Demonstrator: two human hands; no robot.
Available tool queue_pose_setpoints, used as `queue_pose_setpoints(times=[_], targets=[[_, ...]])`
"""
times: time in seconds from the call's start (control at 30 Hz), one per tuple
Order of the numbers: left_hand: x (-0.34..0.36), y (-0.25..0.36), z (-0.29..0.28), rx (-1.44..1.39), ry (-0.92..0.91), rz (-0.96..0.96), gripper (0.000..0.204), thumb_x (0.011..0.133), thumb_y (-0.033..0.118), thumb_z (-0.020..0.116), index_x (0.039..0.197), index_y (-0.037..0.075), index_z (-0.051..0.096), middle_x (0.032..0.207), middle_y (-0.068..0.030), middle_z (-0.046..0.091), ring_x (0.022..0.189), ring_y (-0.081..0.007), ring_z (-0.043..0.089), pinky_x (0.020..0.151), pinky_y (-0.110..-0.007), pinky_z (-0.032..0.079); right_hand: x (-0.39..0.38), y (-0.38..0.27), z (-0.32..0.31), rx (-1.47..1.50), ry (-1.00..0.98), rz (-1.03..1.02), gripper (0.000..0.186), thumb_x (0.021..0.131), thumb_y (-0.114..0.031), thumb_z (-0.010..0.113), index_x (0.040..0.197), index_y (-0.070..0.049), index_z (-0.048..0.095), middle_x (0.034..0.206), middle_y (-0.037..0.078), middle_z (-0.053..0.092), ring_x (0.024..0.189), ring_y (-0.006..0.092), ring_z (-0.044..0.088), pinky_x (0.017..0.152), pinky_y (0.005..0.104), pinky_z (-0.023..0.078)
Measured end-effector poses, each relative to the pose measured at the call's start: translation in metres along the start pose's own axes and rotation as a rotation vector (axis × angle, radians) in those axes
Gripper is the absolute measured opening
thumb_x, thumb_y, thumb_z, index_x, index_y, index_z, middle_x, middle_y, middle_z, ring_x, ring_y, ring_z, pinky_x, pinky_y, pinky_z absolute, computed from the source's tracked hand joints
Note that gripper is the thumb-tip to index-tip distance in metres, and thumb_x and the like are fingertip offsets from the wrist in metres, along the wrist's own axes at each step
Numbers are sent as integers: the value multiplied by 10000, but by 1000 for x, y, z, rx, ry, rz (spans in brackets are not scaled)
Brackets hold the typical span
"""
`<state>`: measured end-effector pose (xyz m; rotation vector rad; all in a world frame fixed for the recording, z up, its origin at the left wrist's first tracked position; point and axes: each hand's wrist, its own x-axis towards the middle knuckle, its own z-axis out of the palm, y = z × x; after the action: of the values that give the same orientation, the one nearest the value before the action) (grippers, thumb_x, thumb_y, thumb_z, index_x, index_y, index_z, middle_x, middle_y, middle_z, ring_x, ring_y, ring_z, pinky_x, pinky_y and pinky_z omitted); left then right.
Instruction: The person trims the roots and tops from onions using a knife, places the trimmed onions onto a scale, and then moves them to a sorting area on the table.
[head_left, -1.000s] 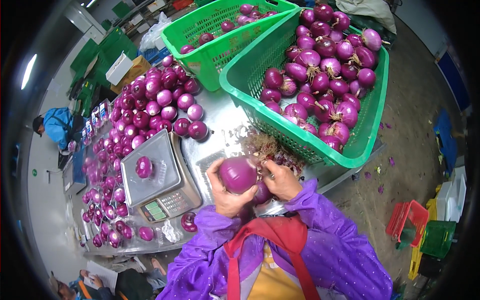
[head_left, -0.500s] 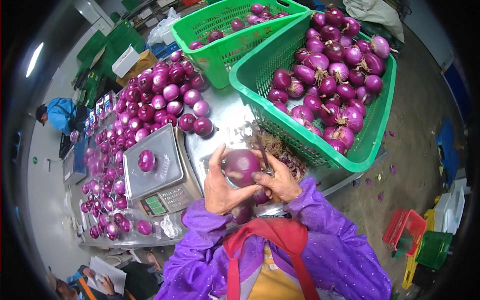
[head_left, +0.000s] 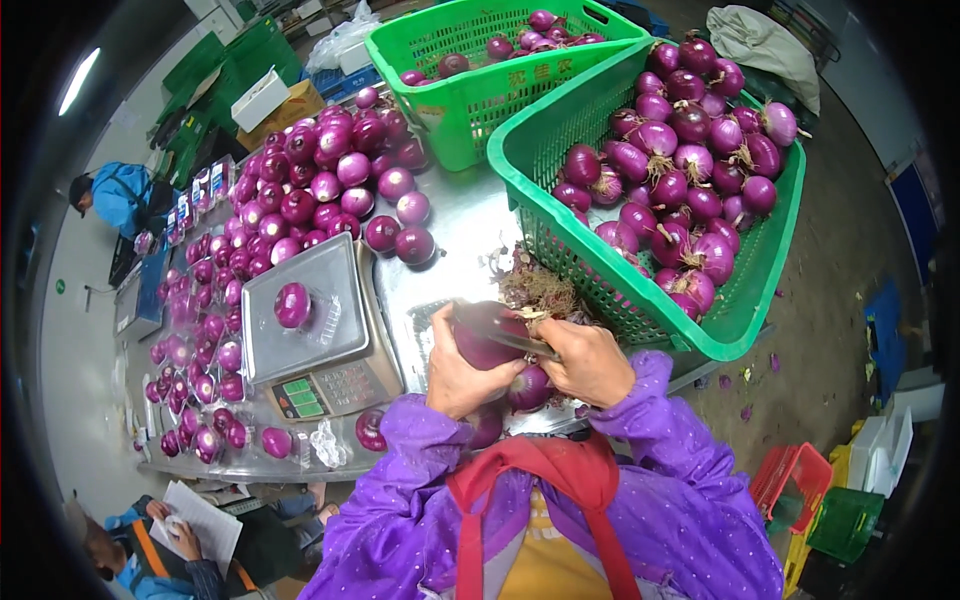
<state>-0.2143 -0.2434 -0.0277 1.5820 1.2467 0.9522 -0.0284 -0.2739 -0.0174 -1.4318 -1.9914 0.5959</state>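
The left hand (head_left: 455, 372) cups a red onion (head_left: 483, 345), fingers wrapped beneath it to steady it; the right hand (head_left: 590, 362) grips a knife (head_left: 500, 325), blade laid across the onion's top, just beyond the fingertips, apparently for trimming; the green basket (head_left: 735, 320) sits beyond the knuckles.

Steel scale (head_left: 300, 330) bearing one onion (head_left: 292, 303), beside two green baskets (head_left: 760, 290).

Even, fairly bright light falls from overhead; a ceiling strip lamp (head_left: 78, 80) glows upper left. The steel table (head_left: 455, 225) shows soft glare. Shadows are faint. Fisheye bending curves the edges, corners go black, and the rim blurs.
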Motion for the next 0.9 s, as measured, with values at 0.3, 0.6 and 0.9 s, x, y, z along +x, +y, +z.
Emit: queue_pose_setpoints(times=[0.3,0.6,0.9], targets=[[0,16,-4,92,-50,-18,839,518,328,836,1148,-14,399,985,-155,595,926,-257,605,830,-344,472,9,11,9,-92,-48,38,312,719,-68,588,1027,-37,543,740,188,606,699,376,604,592,456,477],[-5,-13,-2,-499,-212,-171,721,594,241,812,1139,16,398,1014,-120,601,902,-214,616,807,-334,498,-15,35,24,30,-35,40,244,725,-83,606,942,-20,513,726,212,602,697,408,596,602,480,472],[-16,-52,17,-1486,-793,-395,765,774,643,517,1264,61,431,1032,-195,565,697,-303,583,532,-377,473,-8,29,6,108,-96,-101,215,721,-63,589,928,-44,533,734,197,606,702,388,606,602,458,478]])
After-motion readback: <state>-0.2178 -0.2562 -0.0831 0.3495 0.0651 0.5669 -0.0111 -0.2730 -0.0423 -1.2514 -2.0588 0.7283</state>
